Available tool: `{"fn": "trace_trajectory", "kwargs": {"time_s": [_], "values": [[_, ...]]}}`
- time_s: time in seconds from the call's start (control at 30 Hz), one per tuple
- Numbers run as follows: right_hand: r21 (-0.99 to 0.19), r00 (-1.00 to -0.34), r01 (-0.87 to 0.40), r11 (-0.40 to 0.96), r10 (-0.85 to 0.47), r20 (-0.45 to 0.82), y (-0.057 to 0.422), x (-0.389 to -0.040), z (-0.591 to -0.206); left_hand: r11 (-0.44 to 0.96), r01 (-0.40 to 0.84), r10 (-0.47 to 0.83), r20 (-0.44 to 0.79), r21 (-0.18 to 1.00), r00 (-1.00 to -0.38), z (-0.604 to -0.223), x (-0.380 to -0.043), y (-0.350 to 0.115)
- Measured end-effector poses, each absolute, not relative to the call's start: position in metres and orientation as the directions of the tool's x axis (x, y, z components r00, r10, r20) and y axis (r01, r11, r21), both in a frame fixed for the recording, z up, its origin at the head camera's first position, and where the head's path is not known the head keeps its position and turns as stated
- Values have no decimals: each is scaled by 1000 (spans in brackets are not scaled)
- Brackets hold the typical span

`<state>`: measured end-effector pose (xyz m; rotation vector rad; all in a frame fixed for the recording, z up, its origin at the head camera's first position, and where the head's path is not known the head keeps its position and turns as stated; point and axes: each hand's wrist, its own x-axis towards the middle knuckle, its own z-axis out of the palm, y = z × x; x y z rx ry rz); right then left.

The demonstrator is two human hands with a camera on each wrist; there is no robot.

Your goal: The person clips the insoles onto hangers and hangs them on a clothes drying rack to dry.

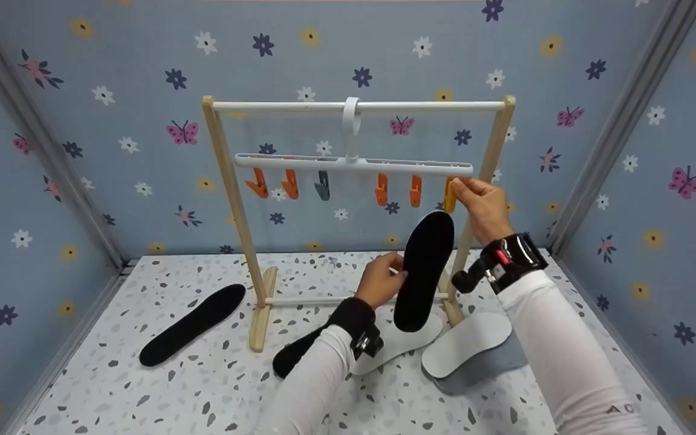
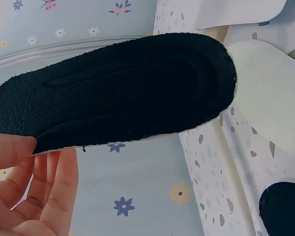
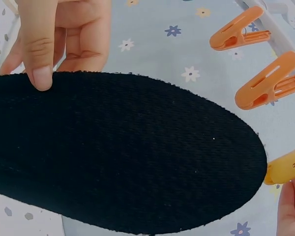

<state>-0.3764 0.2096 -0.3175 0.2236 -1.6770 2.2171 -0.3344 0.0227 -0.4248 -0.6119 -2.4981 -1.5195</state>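
My left hand (image 1: pixel 379 279) pinches a black insole (image 1: pixel 425 272) by its side edge, holding it upright in front of the rack. In the left wrist view the thumb lies over the insole's dark face (image 2: pixel 123 98), with the fingers behind. My right hand (image 1: pixel 486 208) grips a yellow clothespin (image 1: pixel 449 194) at the right end of a white clip hanger (image 1: pixel 354 164). In the right wrist view the insole's rounded tip (image 3: pixel 255 167) overlaps the end of the yellow clothespin (image 3: pixel 287 166); only part of the right hand shows there.
The hanger hooks over a wooden rack's white rail (image 1: pixel 281 106). Several orange clothespins (image 1: pixel 381 190) and a dark green one (image 1: pixel 322 185) hang along it. A black insole (image 1: pixel 194 325) lies left, another (image 1: pixel 296 353) partly under my left arm; white (image 1: pixel 469 344) and grey insoles (image 1: pixel 487 368) lie right.
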Motion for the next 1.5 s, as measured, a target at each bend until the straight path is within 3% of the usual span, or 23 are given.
{"fn": "trace_trajectory", "kwargs": {"time_s": [0.8,1.2,1.5], "values": [[-902,-950,-310,-300,142,279,211,-374,-314,347,424,221,366,837,-904,-416,-334,38],[-898,-959,-282,-338,61,278,213,-371,-314,312,400,227,341,862,-912,-415,-332,42],[-920,-963,-266,-286,49,264,214,-369,-314,287,387,227,330,876,-916,-417,-332,43]]}}
